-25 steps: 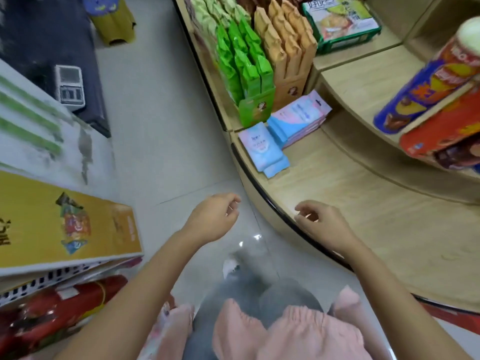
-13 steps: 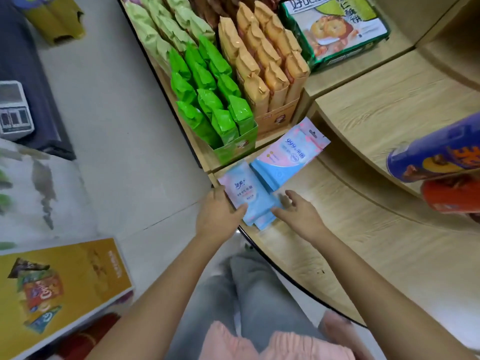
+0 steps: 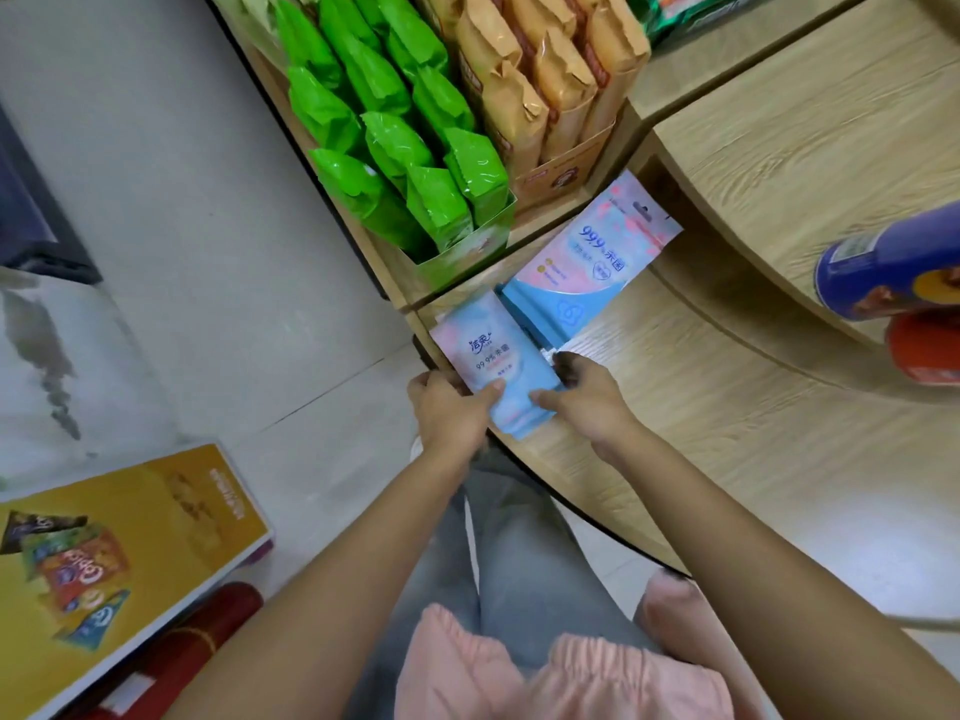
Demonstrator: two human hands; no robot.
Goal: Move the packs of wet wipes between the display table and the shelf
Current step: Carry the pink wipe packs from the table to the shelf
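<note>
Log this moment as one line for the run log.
phase: grasping | both hands: left, right on small wipes stack | large wipes stack untouched | surface: display table

Two hands are in view, the left hand (image 3: pixel 451 414) and the right hand (image 3: pixel 586 394). Two stacks of pink-and-blue soft plastic wet-wipe packs lie on the pale wooden shelf (image 3: pixel 727 407): the nearer stack (image 3: pixel 493 363) and the farther stack (image 3: pixel 587 262); packs per stack cannot be counted. Two cardboard trays stand behind: one of glossy green sachets (image 3: pixel 395 137), one of tan paper packets (image 3: pixel 545 75). Two cylindrical cans: one blue (image 3: pixel 883 267), one red (image 3: pixel 924 350).
</note>
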